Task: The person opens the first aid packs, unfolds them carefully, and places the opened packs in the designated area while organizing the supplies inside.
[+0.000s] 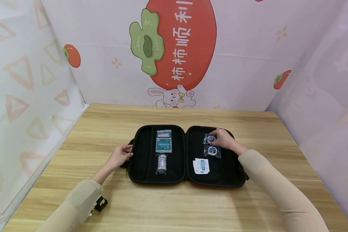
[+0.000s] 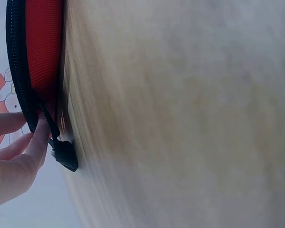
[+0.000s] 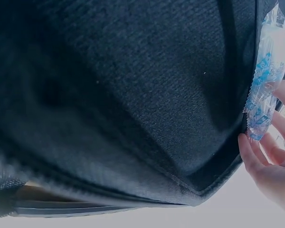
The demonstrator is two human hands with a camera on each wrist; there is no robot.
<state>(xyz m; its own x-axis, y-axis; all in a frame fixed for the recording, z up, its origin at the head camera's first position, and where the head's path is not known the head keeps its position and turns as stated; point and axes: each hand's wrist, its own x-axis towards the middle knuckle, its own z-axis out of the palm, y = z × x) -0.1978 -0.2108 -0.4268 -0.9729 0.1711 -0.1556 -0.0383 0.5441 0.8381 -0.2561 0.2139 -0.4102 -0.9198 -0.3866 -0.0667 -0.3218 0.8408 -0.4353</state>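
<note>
A zip case (image 1: 175,172), black inside and red outside, lies spread open on the table. My left hand (image 1: 119,157) pinches the rim at its left end, close to the zipper pull (image 2: 65,154) in the left wrist view. Over the right half, the fingers of my right hand (image 1: 224,140) pinch a tape roll in a clear and blue wrapper (image 1: 210,139). A second wrapped tape roll (image 1: 212,150) lies just below it. White and blue packets (image 1: 201,166) sit lower in that half. The left half holds a teal packet (image 1: 163,145) and a wrapped bandage roll (image 1: 161,163).
The wooden table (image 1: 174,206) runs back to a printed backdrop (image 1: 104,77), with white cloth walls on both sides. A small black device (image 1: 101,204) shows beside the left forearm.
</note>
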